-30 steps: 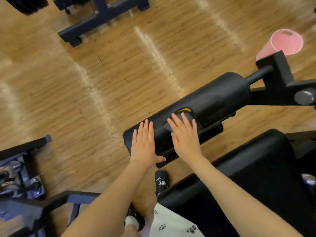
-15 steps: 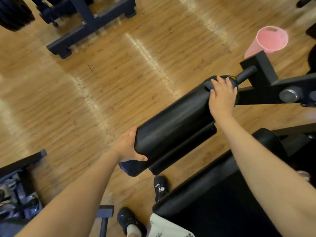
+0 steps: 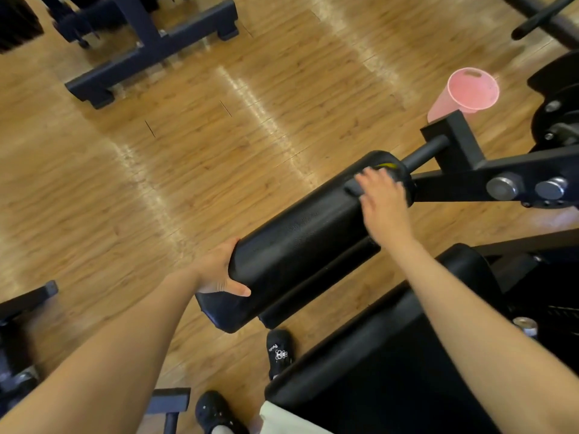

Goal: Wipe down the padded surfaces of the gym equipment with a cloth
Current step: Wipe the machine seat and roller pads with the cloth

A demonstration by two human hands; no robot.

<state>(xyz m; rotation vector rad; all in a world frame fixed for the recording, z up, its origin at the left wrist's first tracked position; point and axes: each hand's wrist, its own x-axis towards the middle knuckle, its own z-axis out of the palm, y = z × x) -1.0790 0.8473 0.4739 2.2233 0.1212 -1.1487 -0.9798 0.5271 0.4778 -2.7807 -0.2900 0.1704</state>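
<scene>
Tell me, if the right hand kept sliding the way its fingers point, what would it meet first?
Probably the end of the roller pad. The right hand, pressing a dark cloth, points up along it; just beyond lies the metal rod, then its black bracket.

Mostly hidden under the blurred right hand (image 3: pixel 384 211): the dark cloth (image 3: pixel 353 188), only its edge and a yellow bit visible. Behind the roller pad (image 3: pixel 300 242), hidden: fingers of the left hand (image 3: pixel 219 270). Cut off by the bottom edge: seat pad (image 3: pixel 391 371), one shoe (image 3: pixel 216 411).
</scene>
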